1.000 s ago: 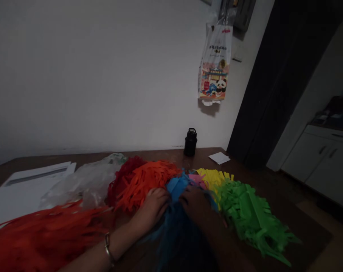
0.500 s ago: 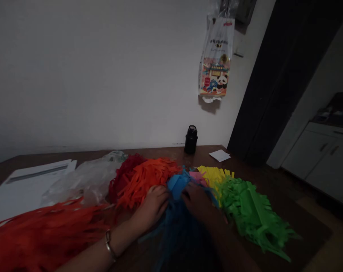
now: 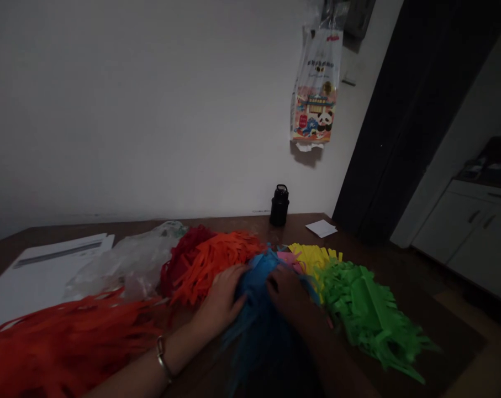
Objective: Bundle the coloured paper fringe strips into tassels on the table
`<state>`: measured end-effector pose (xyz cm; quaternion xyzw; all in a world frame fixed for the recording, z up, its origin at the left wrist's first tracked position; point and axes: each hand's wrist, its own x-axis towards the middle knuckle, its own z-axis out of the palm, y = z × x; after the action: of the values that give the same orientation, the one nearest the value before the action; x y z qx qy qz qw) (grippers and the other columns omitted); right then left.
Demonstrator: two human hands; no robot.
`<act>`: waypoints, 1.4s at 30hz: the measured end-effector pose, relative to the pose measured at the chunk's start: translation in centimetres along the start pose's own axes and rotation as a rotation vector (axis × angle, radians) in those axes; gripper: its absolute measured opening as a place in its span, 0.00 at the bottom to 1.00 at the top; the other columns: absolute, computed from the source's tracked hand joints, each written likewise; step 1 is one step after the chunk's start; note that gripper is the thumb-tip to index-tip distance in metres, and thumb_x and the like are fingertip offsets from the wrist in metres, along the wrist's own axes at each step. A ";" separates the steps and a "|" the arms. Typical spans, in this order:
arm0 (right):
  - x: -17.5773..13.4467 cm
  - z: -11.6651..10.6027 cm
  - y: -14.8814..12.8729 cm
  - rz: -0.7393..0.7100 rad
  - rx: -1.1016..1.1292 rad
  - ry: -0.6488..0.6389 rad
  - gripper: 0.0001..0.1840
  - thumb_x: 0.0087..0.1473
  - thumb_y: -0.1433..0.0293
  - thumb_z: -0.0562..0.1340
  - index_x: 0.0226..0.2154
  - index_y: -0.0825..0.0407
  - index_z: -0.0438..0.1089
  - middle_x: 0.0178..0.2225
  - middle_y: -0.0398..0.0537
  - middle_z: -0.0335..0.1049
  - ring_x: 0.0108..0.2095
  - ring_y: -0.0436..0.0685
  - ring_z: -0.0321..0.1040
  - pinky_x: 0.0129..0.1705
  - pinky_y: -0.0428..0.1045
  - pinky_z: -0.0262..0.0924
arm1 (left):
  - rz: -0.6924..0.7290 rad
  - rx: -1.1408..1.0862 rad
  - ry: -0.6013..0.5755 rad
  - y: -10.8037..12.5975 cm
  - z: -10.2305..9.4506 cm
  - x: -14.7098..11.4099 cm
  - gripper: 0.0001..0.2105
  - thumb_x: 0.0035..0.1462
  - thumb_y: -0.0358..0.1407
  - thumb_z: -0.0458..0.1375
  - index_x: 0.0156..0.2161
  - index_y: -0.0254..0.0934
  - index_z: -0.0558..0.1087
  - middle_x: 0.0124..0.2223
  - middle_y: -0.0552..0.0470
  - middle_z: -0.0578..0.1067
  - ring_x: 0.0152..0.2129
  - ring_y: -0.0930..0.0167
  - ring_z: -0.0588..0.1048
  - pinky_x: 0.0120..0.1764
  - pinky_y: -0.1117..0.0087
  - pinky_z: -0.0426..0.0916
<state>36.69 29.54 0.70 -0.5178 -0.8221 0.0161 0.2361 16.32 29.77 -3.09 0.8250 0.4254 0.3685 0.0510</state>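
Observation:
A bundle of blue fringed paper (image 3: 254, 309) lies between my hands, its strips trailing toward me over the dark table edge. My left hand (image 3: 221, 296), with a bracelet at the wrist, cups the bundle's left side, thumb below and fingers above. Against the right side, my right hand (image 3: 289, 293) has its fingers curled onto the blue paper; shadow hides part of them. Orange fringed paper (image 3: 221, 260) sits just beyond my left hand. A bit of pink paper (image 3: 291, 258) and yellow fringed paper (image 3: 312, 257) lie past my right hand.
Green fringed paper (image 3: 370, 315) lies at right, red-orange strips (image 3: 68, 342) at front left, dark red fringe (image 3: 184, 249) behind. A clear plastic bag (image 3: 130, 257) overlaps white sheets (image 3: 38, 271). A black bottle (image 3: 279, 207) and white paper (image 3: 321, 228) stand near the wall.
The smooth blue piece between my hands is now covered by loose blue strips. My left hand has shifted slightly up, its thumb wider from the fingers; the right stays nearly in place.

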 end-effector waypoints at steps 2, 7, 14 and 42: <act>0.0 0.0 0.0 0.001 0.008 0.038 0.06 0.56 0.76 0.57 0.31 0.54 0.69 0.35 0.47 0.69 0.39 0.54 0.64 0.41 0.48 0.53 | -0.038 -0.015 0.025 -0.4 0.2 0.0 0.23 0.55 0.30 0.54 0.57 0.37 0.62 0.55 0.41 0.71 0.51 0.58 0.68 0.54 0.52 0.63; -0.3 -0.1 -0.1 -0.004 0.024 0.134 0.05 0.57 0.75 0.57 0.31 0.53 0.68 0.34 0.47 0.68 0.39 0.56 0.64 0.43 0.50 0.55 | -0.102 -0.046 0.069 -0.9 0.5 0.1 0.18 0.56 0.28 0.51 0.52 0.38 0.67 0.47 0.45 0.76 0.44 0.60 0.74 0.47 0.56 0.69; -0.4 1.3 -2.2 -0.132 -0.072 0.174 0.25 0.56 0.68 0.63 0.55 0.53 0.63 0.50 0.55 0.68 0.50 0.64 0.63 0.54 0.60 0.52 | -0.111 -0.066 0.076 -0.3 0.7 0.1 0.16 0.56 0.28 0.52 0.49 0.38 0.70 0.46 0.44 0.77 0.43 0.60 0.74 0.47 0.56 0.67; 2.4 -6.9 -4.9 -0.143 -0.154 0.139 0.20 0.55 0.73 0.59 0.51 0.45 0.71 0.38 0.46 0.78 0.39 0.56 0.74 0.44 0.45 0.62 | -0.271 -0.414 0.133 -0.9 2.8 1.0 0.25 0.51 0.38 0.59 0.55 0.35 0.63 0.56 0.39 0.72 0.54 0.58 0.70 0.55 0.55 0.64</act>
<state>34.52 27.80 9.05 -0.4743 -0.8374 -0.0998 0.2524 17.92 31.74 -4.89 0.7066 0.4499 0.4909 0.2396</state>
